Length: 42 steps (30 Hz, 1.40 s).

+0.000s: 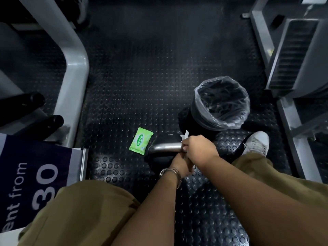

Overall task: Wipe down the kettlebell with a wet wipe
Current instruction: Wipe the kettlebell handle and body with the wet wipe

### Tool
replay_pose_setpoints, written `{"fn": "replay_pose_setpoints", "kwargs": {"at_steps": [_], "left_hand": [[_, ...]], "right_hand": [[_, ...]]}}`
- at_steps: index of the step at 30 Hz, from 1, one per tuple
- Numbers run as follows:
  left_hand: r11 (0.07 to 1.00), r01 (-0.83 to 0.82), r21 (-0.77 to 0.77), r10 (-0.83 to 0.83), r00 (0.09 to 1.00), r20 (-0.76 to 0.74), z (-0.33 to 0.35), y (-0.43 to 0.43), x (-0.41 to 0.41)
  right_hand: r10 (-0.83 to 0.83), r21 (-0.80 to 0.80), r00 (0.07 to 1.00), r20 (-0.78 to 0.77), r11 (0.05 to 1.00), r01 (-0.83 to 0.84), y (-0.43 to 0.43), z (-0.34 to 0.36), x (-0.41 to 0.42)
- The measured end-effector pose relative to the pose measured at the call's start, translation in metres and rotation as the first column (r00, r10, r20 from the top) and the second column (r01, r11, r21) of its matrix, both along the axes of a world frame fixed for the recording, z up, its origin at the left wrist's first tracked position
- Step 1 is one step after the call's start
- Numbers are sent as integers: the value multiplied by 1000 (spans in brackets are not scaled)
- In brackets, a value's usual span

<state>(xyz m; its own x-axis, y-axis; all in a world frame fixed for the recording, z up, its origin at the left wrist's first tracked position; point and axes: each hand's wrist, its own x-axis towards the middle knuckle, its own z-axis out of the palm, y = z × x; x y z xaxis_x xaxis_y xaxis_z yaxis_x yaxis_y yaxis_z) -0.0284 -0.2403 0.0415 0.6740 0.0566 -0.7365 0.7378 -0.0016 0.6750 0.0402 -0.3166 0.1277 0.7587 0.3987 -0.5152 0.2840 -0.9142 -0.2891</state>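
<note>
The kettlebell (165, 147) stands on the studded mat (124, 107) in front of the person's knees, steel handle up. The right hand (197, 148) is curled round the handle's right end with the wipe (185, 136) bunched under its fingers, one corner poking out. The left hand (180, 164) sits just below, mostly hidden by the right wrist, so I cannot tell its grip.

The risks, as I judge them: the bunched wipe may clean only a strip and miss the dark body, and a hard push could tip the bell toward the shoe (257, 142) or the bin (221, 107). The pack (141, 140) lies just left of the handle.
</note>
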Motion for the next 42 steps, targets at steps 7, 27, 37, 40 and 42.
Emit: {"fn": "replay_pose_setpoints", "kwargs": {"at_steps": [7, 27, 37, 40, 42], "left_hand": [[791, -429, -435, 402, 902, -159, -6, 7, -18], [968, 241, 68, -244, 969, 41, 10, -8, 1], [789, -396, -469, 400, 911, -97, 12, 3, -20], [915, -289, -282, 273, 957, -96, 9, -8, -10], [996, -61, -64, 59, 998, -37, 9, -13, -5]], "right_hand": [[-37, 22, 999, -39, 999, 38, -1, 2, 3], [-83, 29, 995, -59, 996, 84, -2, 2, 7], [-104, 42, 991, -82, 993, 108, 0, 8, 6], [-106, 46, 991, -78, 993, 110, -2, 6, 6], [-109, 33, 990, -88, 993, 112, -3, 6, 7]]}}
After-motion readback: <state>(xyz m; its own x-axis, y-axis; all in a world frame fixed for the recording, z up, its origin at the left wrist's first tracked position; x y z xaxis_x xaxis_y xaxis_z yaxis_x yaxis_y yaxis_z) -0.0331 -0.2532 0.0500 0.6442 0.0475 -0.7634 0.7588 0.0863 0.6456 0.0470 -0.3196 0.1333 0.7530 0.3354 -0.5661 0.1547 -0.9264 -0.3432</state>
